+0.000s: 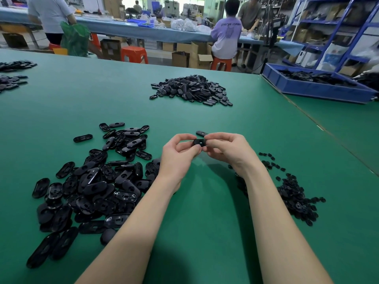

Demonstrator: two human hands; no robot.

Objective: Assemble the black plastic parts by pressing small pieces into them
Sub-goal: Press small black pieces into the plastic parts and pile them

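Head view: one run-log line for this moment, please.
step: pressing | left hand + right hand: pinch one black part above green table | oval shells left | small pieces right

Bench (205, 222), green-surfaced. Lying on it: a loose heap of black oval plastic parts (92, 187) at near left; a scatter of small black pieces (293, 195) at near right; a further mound of black parts (192, 90) at centre back; one single part (200, 133) beyond the hands; two small groups at far left (12, 72).
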